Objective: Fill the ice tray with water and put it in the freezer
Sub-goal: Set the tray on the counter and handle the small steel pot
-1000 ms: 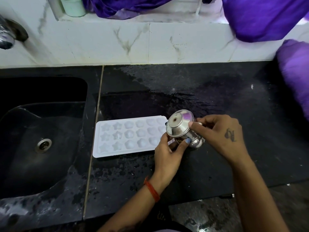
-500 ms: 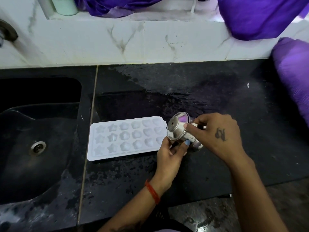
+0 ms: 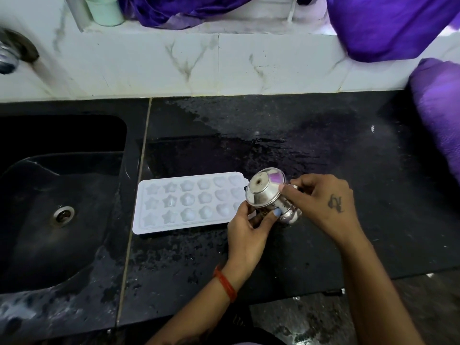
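A white ice tray [image 3: 174,202] with star and flower shaped cells lies flat on the wet black counter [image 3: 323,150]. At its right end both hands hold a small steel pot [image 3: 263,190], tipped on its side with its base facing up and left. My left hand [image 3: 249,230] grips it from below, thumb on the body. My right hand [image 3: 321,202] grips it from the right, fingers over the neck. The pot's mouth is hidden behind the hands.
A black sink [image 3: 49,195] with a round drain [image 3: 63,215] lies left of the tray. A steel tap [image 3: 10,58] juts from the white marble wall [image 3: 224,66]. Purple cloth [image 3: 435,108] hangs at the right and along the ledge, beside a pale green cup [image 3: 104,8].
The pot has stayed tipped at the tray's right end in both hands. The view shifted slightly; otherwise nothing visibly moved.
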The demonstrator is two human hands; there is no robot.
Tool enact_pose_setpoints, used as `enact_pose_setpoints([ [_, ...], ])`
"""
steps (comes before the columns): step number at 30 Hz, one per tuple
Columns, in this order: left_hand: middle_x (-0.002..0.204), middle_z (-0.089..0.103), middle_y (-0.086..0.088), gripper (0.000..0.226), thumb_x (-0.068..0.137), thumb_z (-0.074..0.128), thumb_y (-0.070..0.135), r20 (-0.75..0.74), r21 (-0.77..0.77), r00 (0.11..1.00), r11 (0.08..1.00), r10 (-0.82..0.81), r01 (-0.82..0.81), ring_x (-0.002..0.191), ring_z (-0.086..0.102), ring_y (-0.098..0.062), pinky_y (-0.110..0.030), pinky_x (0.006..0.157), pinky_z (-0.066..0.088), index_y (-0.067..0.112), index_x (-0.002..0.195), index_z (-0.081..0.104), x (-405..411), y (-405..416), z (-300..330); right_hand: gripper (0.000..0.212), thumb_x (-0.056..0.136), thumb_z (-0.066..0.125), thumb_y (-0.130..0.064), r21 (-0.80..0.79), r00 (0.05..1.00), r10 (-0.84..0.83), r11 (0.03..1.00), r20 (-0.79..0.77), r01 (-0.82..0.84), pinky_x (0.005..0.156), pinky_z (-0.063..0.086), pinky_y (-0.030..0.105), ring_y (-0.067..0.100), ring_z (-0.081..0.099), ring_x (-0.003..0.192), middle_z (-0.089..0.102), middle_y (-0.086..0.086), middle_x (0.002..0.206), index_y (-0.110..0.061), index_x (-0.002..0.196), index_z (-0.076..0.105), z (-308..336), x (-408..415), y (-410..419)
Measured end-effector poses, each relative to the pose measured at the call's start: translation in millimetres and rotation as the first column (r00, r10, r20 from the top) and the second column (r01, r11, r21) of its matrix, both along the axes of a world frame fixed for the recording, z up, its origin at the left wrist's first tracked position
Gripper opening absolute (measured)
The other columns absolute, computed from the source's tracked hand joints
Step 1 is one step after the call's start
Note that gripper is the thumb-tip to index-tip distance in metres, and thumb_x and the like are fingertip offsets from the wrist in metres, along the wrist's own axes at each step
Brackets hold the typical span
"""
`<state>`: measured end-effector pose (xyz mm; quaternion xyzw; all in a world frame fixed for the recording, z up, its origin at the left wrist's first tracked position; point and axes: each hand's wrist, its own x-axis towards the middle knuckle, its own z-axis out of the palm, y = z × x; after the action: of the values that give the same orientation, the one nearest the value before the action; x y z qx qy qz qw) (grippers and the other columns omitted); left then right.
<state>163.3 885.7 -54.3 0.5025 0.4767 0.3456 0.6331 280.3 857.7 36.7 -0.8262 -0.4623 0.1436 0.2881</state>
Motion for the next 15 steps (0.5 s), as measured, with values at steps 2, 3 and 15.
enact_pose_setpoints([
  [2, 0.107, 0.071, 0.006, 0.063, 0.06, 0.074, 0.053, -0.02, 0.034, 1.0, 0.999, 0.019, -0.018, 0.101, 0.066, -0.01, -0.042, 0.092, 0.053, 0.024, 0.114, 0.063, -5, 0, 3, 0.022, 0.08, 0.066, -0.04, 0.014, 1.0, -0.004, 1.0, -0.025, 0.004, 0.056, 0.046, 0.025, 0.008, 0.063, 0.058, 0.066, -0.007, 0.057, -0.023, 0.066, 0.07, -1, -2, 1],
  [3, 0.105, 0.072, 0.007, 0.06, 0.061, 0.075, 0.05, -0.022, 0.048, 0.999, 0.998, 0.031, -0.03, 0.099, 0.067, -0.009, -0.042, 0.09, 0.054, 0.023, 0.113, 0.064, -8, 0, 5, 0.022, 0.08, 0.067, -0.04, 0.022, 0.999, 0.001, 1.0, -0.033, -0.001, 0.058, 0.049, 0.027, 0.009, 0.063, 0.059, 0.067, -0.006, 0.058, -0.023, 0.066, 0.071, -1, -4, 1],
  [15, 0.097, 0.074, 0.003, 0.056, 0.058, 0.073, 0.052, 0.01, 0.081, 0.969, 0.966, 0.247, -0.247, 0.092, 0.07, -0.011, -0.044, 0.088, 0.055, 0.023, 0.105, 0.066, -70, -4, 9, 0.024, 0.078, 0.067, -0.041, 0.049, 0.982, 0.184, 0.982, -0.039, -0.182, 0.065, 0.052, 0.035, 0.015, 0.064, 0.063, 0.067, -0.003, 0.059, -0.021, 0.065, 0.071, 0, -65, 23],
])
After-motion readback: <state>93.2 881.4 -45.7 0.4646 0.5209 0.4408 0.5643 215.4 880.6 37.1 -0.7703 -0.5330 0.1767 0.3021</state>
